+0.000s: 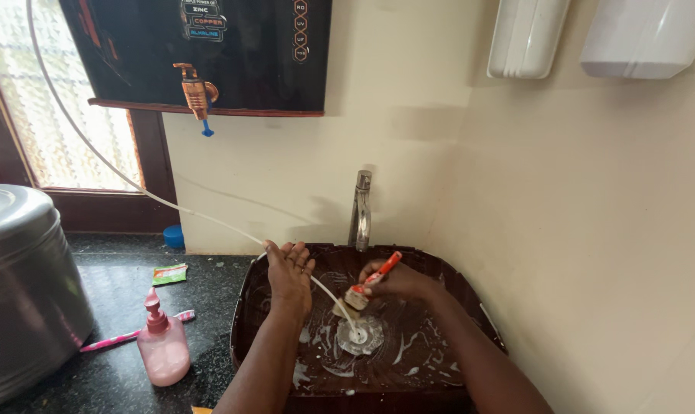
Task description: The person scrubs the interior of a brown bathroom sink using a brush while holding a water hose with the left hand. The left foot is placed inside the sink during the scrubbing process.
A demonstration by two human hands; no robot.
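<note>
Fingers (301, 253) of the left hand (289, 272) spread open over the dark sink (244, 307), just beside a thin white tube (209, 218). Right hand (397, 280) wraps a red-handled brush (372, 280), bristles apparently near the soapy drain (359, 335). 1 pink soap dispenser (163, 345) stands on the surface (110, 284).

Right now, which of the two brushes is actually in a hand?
The red-handled brush, gripped by the right hand over the sink. The pink toothbrush lies untouched on the dark counter, behind the pink soap dispenser.
</note>
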